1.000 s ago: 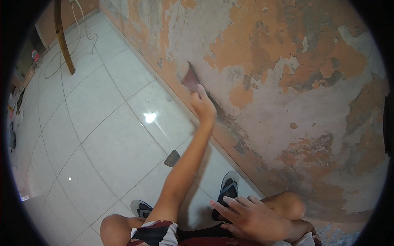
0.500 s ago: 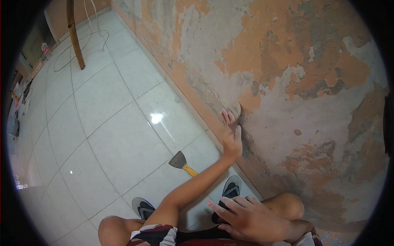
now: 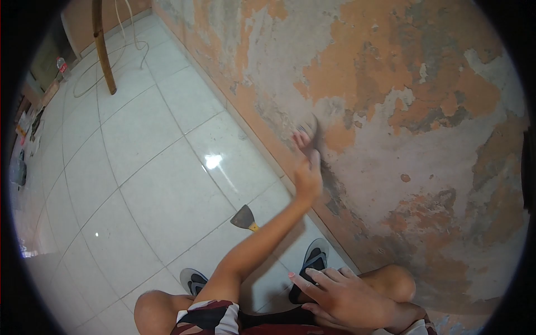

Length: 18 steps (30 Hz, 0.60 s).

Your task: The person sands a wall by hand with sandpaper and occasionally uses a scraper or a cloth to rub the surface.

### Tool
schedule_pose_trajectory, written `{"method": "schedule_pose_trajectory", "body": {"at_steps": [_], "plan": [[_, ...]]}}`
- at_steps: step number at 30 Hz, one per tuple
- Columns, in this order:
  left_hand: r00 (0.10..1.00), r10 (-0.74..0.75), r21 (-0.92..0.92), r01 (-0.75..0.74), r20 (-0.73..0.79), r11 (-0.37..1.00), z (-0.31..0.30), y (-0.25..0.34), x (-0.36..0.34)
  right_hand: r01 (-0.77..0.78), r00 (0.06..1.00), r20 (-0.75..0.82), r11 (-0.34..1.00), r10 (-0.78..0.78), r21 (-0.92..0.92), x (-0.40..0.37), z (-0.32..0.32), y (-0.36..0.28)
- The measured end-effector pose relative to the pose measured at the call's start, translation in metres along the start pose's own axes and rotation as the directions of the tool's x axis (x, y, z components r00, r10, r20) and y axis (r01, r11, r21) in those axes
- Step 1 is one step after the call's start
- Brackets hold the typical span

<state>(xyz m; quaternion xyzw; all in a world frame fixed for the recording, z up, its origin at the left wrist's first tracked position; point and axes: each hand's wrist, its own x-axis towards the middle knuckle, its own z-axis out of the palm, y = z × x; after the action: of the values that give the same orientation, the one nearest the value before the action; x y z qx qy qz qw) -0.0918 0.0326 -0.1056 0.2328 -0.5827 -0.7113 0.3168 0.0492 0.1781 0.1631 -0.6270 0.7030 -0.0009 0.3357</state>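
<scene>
Against the lower part of the peeling wall (image 3: 379, 151), my left hand (image 3: 308, 173) presses a round, pale disc (image 3: 309, 127) flat, its fingers closed over it. The disc looks like a sanding pad, but its kind is not clear. My right hand (image 3: 349, 298) rests over my right knee, fingers loosely apart, with whitish dust on the fingertips and nothing in it. A scraper (image 3: 243, 218) with a dark blade and yellow handle lies on the floor beside my left forearm, which covers most of its handle.
White tiles (image 3: 151, 167) cover the floor. A bamboo pole (image 3: 103, 58) stands at the far left near a pale cable (image 3: 146, 49). Beyond are a plastic bottle (image 3: 62, 67) and assorted items along the left edge. My sandalled feet (image 3: 315, 257) are close to the wall.
My left hand has slid the disc up and to the left along the wall. The forearm now hides more of the scraper's handle. My right hand has barely moved.
</scene>
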Motion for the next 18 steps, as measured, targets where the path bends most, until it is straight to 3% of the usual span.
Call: {"method": "schedule_pose_trajectory", "body": {"at_steps": [1, 3, 4, 7, 9, 11, 13, 16, 18], "plan": [[1.0, -0.001, 0.004, 0.001, -0.009, 1.0, 0.005, 0.0, -0.017, 0.009, 1.0, 0.004, 1.0, -0.009, 0.0, 0.003, -0.002, 0.0], [0.924, 0.383, 0.052, -0.383, 0.001, 0.922, 0.01, 0.007, -0.039, 0.024, 0.999, 0.024, 1.0, -0.024, 0.006, 0.007, -0.005, -0.001], [0.923, 0.384, 0.053, -0.383, -0.005, 0.922, 0.009, 0.008, -0.038, 0.027, 0.999, 0.028, 1.0, -0.027, 0.003, 0.008, -0.006, -0.004], [0.936, 0.351, -0.012, -0.351, 0.008, 0.936, 0.008, 0.014, -0.026, -0.031, 0.998, -0.045, 0.993, 0.036, 0.113, 0.006, -0.008, -0.012], [0.914, 0.337, 0.05, -0.335, -0.228, 0.941, 0.005, 0.023, 0.009, -0.037, 0.998, -0.043, 0.992, 0.042, 0.118, 0.004, -0.007, -0.013], [0.989, 0.032, -0.107, -0.048, -0.145, 0.993, -0.02, 0.041, 0.042, -0.054, 0.996, -0.062, 0.991, 0.062, 0.123, 0.0, -0.002, -0.011], [0.973, -0.165, 0.052, 0.176, -0.159, 0.983, -0.043, 0.071, 0.067, -0.077, 0.993, -0.082, 0.99, 0.087, 0.12, -0.004, 0.004, -0.009], [0.967, -0.238, 0.102, 0.247, -0.091, 0.964, -0.047, 0.079, 0.064, -0.113, 0.989, -0.08, 0.989, 0.121, 0.098, -0.009, 0.007, -0.009], [0.99, -0.068, -0.051, 0.062, -0.122, 0.997, -0.025, 0.031, 0.042, -0.107, 0.992, -0.05, 0.99, 0.112, 0.093, -0.008, 0.005, -0.01]]}}
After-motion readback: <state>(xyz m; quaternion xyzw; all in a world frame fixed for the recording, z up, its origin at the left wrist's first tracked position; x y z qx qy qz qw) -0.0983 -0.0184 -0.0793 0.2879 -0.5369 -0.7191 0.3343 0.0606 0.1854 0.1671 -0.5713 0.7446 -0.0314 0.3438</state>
